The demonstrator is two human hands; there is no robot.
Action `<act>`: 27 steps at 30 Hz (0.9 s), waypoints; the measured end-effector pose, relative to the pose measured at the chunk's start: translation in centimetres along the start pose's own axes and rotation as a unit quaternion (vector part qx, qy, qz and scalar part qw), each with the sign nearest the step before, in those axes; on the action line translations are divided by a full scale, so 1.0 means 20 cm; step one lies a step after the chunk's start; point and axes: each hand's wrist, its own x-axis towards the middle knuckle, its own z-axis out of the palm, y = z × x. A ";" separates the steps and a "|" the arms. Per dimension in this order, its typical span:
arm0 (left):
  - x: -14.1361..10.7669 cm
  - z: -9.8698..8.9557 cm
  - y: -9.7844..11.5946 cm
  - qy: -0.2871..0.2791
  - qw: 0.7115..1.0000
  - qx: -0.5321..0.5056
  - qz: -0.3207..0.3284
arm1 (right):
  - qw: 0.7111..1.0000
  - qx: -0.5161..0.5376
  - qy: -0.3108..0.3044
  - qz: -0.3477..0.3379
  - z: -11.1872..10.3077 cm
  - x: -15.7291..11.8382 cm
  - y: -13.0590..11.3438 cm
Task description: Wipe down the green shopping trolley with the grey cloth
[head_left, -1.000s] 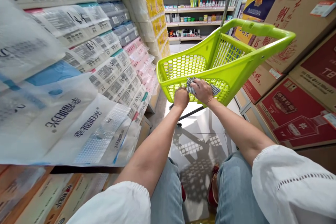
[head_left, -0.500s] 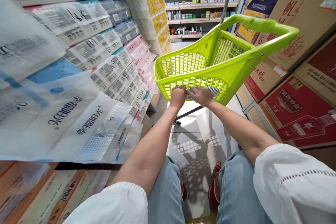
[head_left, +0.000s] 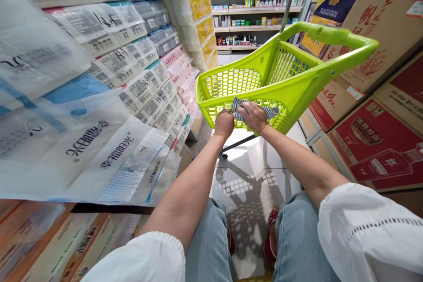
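A bright green plastic shopping cart (head_left: 231, 101) with lattice sides stands in front of me, its handle toward the upper right. My right hand (head_left: 255, 116) presses a grey-and-white striped cloth (head_left: 271, 111) against the near side of its basket, fingers curled over the fabric. Some of the cloth bunches up above the fingers, and the rest trails off to the right. Just left of it, my left hand (head_left: 225, 123) is closed at the lower lattice of the same side, near the cart's corner. Its fingertips are hidden from me.
Stacked plastic-wrapped tissue packs (head_left: 125, 66) crowd the left side. Cardboard cartons (head_left: 380, 136) are piled on the right. Shelves of bottles and jars (head_left: 254, 9) stand beyond the cart. A cart wheel (head_left: 224, 156) rests on the tiled floor (head_left: 244, 161).
The striped cloth now shows above and around my right hand, bunched higher against the basket side. My left hand stays at about the same spot. The whole view has shifted slightly.
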 end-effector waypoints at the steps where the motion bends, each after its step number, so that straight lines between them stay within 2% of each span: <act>1: 0.00 -0.01 0.01 -0.002 1.000 0.004 -0.003 | 1.000 -0.002 -0.018 -0.007 0.02 -0.04 -0.01; 5: -0.01 -0.03 0.02 -0.012 1.000 0.012 -0.008 | 0.993 0.002 -0.106 -0.059 0.06 -0.17 -0.04; 8: -0.02 -0.03 0.03 -0.013 1.000 0.010 -0.002 | 0.989 -0.002 -0.118 -0.092 0.05 -0.18 -0.02; 12: -0.01 -0.01 0.01 0.002 1.000 -0.007 0.005 | 0.997 -0.009 -0.033 -0.070 -0.08 -0.01 0.04; 15: -0.01 0.00 -0.01 0.006 1.000 -0.016 0.010 | 0.999 -0.007 0.049 0.007 -0.19 0.14 0.07; 17: 0.00 0.01 -0.01 0.009 1.000 -0.017 0.017 | 0.996 -0.007 0.081 0.049 -0.22 0.19 0.08; 19: 0.00 0.01 -0.01 0.011 1.000 -0.017 0.020 | 0.995 -0.006 0.085 0.059 -0.20 0.18 0.07; 23: 0.01 0.02 -0.02 0.017 1.000 -0.020 0.016 | 0.999 -0.003 0.034 0.032 -0.07 0.06 0.02; 27: 0.01 0.02 -0.03 0.019 0.999 -0.021 0.025 | 0.997 0.006 -0.071 -0.042 0.03 -0.12 -0.04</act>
